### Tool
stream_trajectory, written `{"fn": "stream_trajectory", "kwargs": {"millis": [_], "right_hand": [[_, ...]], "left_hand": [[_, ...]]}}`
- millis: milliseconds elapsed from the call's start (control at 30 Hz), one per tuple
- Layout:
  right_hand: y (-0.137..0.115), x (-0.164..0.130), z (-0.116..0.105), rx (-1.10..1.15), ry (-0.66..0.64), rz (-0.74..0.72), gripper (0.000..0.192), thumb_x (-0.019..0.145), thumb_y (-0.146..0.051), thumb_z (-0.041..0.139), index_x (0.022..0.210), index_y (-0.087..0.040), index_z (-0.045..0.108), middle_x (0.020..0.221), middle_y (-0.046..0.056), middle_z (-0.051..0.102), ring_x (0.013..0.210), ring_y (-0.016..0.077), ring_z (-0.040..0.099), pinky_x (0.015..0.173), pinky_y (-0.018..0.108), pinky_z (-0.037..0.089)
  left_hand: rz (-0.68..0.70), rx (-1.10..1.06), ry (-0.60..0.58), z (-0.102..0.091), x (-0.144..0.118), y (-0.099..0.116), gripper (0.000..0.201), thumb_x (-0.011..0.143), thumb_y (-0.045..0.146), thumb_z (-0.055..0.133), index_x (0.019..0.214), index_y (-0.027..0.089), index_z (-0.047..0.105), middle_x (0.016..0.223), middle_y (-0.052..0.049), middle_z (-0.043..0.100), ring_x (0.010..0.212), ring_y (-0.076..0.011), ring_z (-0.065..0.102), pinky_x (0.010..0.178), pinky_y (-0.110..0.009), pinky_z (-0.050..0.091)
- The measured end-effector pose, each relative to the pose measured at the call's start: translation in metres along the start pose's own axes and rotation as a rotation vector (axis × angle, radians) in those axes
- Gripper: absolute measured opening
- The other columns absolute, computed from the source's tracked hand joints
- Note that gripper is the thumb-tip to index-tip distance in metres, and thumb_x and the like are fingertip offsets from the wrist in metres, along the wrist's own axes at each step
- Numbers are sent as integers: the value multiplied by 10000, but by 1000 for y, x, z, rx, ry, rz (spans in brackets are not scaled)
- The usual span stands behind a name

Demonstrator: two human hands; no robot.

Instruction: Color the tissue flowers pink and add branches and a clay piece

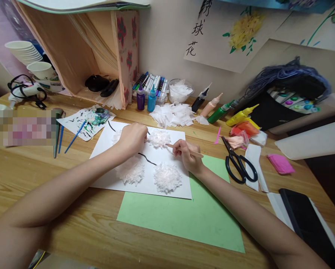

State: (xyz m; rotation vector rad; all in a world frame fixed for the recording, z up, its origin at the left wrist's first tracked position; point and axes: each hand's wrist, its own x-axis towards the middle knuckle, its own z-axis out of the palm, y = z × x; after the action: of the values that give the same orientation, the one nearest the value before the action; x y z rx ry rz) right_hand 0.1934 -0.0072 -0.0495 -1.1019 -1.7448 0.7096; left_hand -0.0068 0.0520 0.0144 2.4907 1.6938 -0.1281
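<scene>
The right hand (187, 154) gripped a thin wooden stick (184, 150), whose tip touched the upper tissue-paper flower (158, 137) on the white sheet (105, 170). The left hand (133, 136) was closed, pinching that flower's left edge. Two more tissue flowers (167, 178) lay lower on the sheet, which overlapped green paper (190, 216); black scissors (238, 163) lay to the right.

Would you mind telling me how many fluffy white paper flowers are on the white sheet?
3 clearly: one flower between the hands, one lower left, one lower right. A fourth may be hidden under the left hand.
</scene>
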Motion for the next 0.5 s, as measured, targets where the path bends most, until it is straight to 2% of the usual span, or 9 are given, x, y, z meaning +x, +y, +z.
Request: {"fn": "stream_trajectory", "kwargs": {"millis": [233,500], "right_hand": [[-3,7,2,1,-56,49,470,973,-415,287,641,-198,538,577,-3,545,544,114,507,576,264,392],[-21,40,15,47,17,283,536,923,-545,324,552,-194,485,412,-29,489,388,101,493,460,239,384]], "left_hand": [[8,8,-8,-2,-1,1,217,692,83,515,732,170,710,842,-85,710,832,-252,635,609,-294,406],[12,-11,-25,-3,1,-1,211,698,97,512,731,170,707,840,-90,704,838,-258,634,623,-303,421]]}}
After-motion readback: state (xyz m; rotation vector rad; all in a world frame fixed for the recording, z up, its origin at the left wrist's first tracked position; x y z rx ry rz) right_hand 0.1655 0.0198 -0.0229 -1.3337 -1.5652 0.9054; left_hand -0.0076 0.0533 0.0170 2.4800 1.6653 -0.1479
